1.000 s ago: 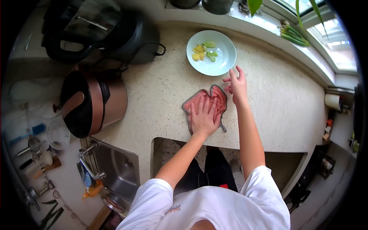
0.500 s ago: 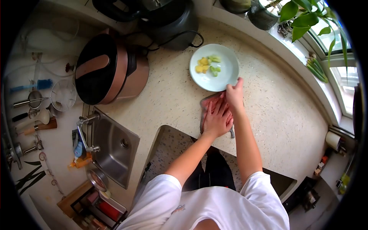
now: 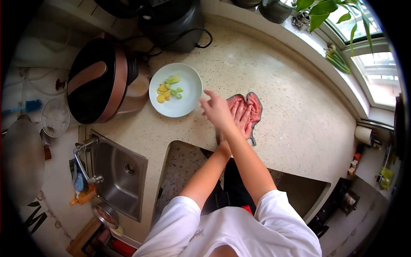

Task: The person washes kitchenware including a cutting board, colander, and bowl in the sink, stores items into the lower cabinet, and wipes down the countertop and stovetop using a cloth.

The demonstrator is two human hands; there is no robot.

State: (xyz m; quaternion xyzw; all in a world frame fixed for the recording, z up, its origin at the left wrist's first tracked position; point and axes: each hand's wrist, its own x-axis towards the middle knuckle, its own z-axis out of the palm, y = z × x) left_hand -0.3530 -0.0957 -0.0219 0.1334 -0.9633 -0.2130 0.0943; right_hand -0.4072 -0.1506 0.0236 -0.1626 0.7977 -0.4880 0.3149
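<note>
My left hand [image 3: 242,116] lies flat with its fingers stretched out on a red cloth with a grey edge [image 3: 255,106] on the counter. Crossing above the left wrist, my right hand [image 3: 217,110] is off the cloth, its fingers apart and nothing in them. Just left of those fingertips sits a pale round plate [image 3: 177,109], with a small gap between. On the plate are yellow slices that look like ginger [image 3: 162,91] and cut green pieces that look like scallion [image 3: 173,80]. Part of the cloth is hidden under my hands.
A black and copper rice cooker [image 3: 100,79] stands left of the plate, and a dark appliance with a cord [image 3: 175,30] behind it. A steel sink [image 3: 117,180] lies at the left. Scallions [image 3: 337,60] rest on the windowsill at the right.
The plate has moved left, close to the rice cooker. My right hand has let go of it and crossed over my left wrist. More of the cloth shows now, spread toward the right.
</note>
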